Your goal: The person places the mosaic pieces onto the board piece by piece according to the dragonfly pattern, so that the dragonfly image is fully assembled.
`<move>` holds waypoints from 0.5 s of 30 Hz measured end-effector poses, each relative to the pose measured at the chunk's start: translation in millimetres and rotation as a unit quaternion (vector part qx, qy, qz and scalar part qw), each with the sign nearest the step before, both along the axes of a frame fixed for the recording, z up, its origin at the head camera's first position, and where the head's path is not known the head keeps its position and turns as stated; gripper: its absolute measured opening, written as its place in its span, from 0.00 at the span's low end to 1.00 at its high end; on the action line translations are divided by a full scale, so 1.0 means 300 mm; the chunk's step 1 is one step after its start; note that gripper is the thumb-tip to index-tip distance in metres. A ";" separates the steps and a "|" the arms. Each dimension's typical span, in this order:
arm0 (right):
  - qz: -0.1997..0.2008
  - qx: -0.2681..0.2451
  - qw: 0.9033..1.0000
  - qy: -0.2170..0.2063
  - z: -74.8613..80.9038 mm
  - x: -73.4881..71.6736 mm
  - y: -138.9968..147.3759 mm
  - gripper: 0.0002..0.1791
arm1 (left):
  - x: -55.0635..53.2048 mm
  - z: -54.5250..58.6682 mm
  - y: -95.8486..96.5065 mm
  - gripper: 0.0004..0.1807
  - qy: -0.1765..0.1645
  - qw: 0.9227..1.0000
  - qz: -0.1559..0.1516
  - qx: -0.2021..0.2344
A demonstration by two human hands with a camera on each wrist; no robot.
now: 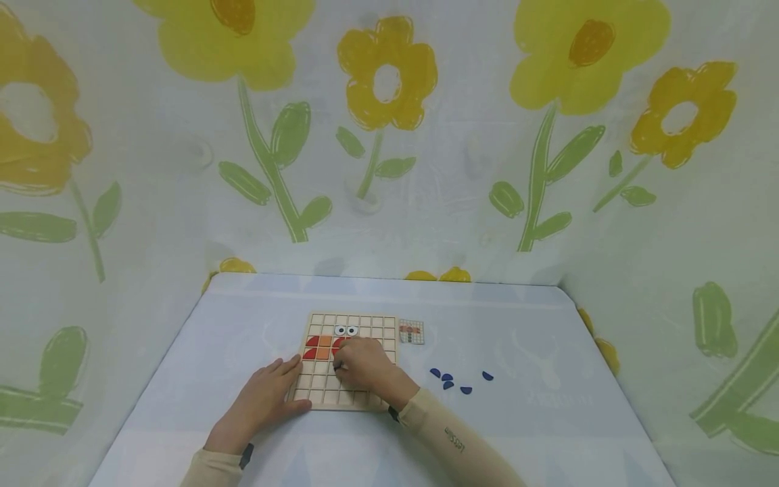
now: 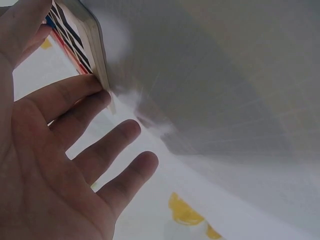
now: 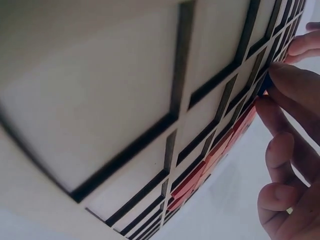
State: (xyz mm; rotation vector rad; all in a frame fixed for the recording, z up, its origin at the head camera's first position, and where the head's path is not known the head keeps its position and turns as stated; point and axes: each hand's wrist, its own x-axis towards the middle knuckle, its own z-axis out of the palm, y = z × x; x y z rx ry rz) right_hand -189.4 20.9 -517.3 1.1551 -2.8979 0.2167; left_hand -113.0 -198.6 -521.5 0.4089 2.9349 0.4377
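Note:
A wooden grid board (image 1: 319, 396) lies on the table, with red rounded pieces (image 1: 312, 341), orange square pieces (image 1: 324, 347) and two eye pieces (image 1: 346, 331) set in its cells. My left hand (image 1: 264, 398) touches the board's left edge, its fingers mostly straight. Over the middle of the board, my right hand (image 1: 364, 363) pinches a blue half-round piece (image 3: 265, 85) between thumb and finger. That piece is at the grid's surface; whether it sits in a cell cannot be told. The right hand hides part of the red pieces.
Right of the board lies a small pattern card (image 1: 412, 331) with a printed grid. Several blue half-round pieces (image 1: 466, 390) are scattered on the table to the right. A flower-printed cloth (image 1: 426, 223) stands behind the table and at both sides.

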 end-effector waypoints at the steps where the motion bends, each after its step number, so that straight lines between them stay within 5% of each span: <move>1: -0.002 0.001 1.000 -0.001 0.001 0.000 -0.001 0.04 | -0.001 -0.001 0.001 0.49 0.000 1.000 0.000 0.000; 15: 0.003 0.006 1.000 0.017 0.004 0.001 0.000 0.03 | 0.003 0.000 0.002 0.49 0.004 1.000 0.001 0.001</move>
